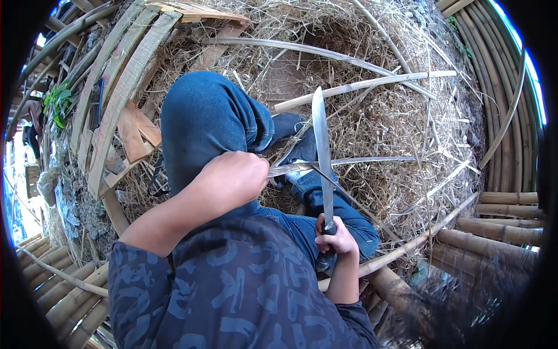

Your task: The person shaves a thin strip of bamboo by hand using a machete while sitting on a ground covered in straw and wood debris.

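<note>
My right hand point(340, 239) is closed around the black handle of a long machete point(321, 131). Its broad steel blade points away from me, tip up, and crosses over a thin bamboo strip point(372, 160). My left hand point(253, 167) rests by my bent left knee, at the near end of that strip, and appears closed on it; its fingers are mostly hidden. From there the strip runs to the right, over my foot and the shavings. Another thin dark strip point(349, 195) slants down to the right beneath the blade.
Curly shavings point(395, 128) cover the ground around my feet. Pale split bamboo strips point(366, 88) lie across them ahead. Wooden planks point(125, 96) lean at the left. Bamboo poles point(500, 99) line the right side, and a long pole point(401, 250) passes behind my right arm.
</note>
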Demonstrator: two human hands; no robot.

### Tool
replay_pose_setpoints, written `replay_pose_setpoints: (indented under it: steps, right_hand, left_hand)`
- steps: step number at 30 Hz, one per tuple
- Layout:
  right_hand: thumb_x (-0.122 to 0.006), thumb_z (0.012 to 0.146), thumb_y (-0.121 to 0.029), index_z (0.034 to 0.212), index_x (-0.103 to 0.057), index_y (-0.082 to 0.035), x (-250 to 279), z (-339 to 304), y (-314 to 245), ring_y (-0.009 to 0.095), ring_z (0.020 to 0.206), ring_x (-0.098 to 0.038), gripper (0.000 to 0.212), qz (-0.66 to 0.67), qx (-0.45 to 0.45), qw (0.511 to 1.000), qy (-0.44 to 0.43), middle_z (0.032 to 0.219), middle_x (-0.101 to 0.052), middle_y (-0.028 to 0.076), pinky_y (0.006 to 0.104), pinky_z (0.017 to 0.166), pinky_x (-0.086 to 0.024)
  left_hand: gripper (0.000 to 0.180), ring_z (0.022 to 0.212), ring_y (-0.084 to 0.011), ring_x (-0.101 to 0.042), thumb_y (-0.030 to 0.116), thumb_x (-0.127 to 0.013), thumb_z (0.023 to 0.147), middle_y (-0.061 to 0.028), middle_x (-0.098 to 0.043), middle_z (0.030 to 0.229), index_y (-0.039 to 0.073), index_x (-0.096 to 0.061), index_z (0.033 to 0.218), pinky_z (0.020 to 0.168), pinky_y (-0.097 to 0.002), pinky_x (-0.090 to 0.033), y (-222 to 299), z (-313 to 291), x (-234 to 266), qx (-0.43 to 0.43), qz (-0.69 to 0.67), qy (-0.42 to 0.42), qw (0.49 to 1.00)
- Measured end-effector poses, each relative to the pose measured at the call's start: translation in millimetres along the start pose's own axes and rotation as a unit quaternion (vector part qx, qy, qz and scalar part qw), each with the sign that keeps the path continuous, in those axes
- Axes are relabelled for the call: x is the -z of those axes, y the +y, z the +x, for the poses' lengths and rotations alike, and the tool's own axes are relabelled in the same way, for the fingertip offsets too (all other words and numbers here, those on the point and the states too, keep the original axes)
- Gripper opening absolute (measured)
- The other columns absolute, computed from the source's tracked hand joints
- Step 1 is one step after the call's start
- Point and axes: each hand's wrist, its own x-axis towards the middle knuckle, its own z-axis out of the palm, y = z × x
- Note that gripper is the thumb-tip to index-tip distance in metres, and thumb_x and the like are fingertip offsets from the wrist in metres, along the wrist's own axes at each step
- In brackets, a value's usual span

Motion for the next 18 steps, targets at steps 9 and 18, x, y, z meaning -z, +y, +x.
replay_pose_setpoints:
  steps: [9, 18]
  right_hand:
    - [-0.071, 0.069, 0.006, 0.087, -0.052, -0.003, 2.6, -11.1, -3.2, 0.012, 0.045, -0.051, 0.027, -0.026, -0.004, 0.996, 0.082, 0.061, -0.052, 0.002, 0.0272, 0.041, -0.040]
    - [-0.071, 0.070, 0.005, 0.092, -0.054, -0.004, 3.1, -15.3, -5.1, 0.011, 0.048, -0.053, 0.030, -0.148, -0.019, 0.982, 0.118, 0.064, -0.054, 0.001, 0.0269, 0.045, -0.043]
  left_hand:
    - [0.019, 0.073, -0.0369, -0.067, 0.017, -0.061, 0.083, -0.0206, -0.065, 0.073, -0.002, -0.062, 0.078, 0.069, -0.0461, -0.054, 0.7, 4.6, -9.3, -0.018, 0.004, 0.022, 1.000]
    - [0.022, 0.073, -0.0365, -0.066, 0.019, -0.060, 0.084, -0.0207, -0.065, 0.072, -0.002, -0.061, 0.077, 0.067, -0.0458, -0.054, -1.5, 5.7, -22.0, -0.039, 0.025, 0.048, 0.998]
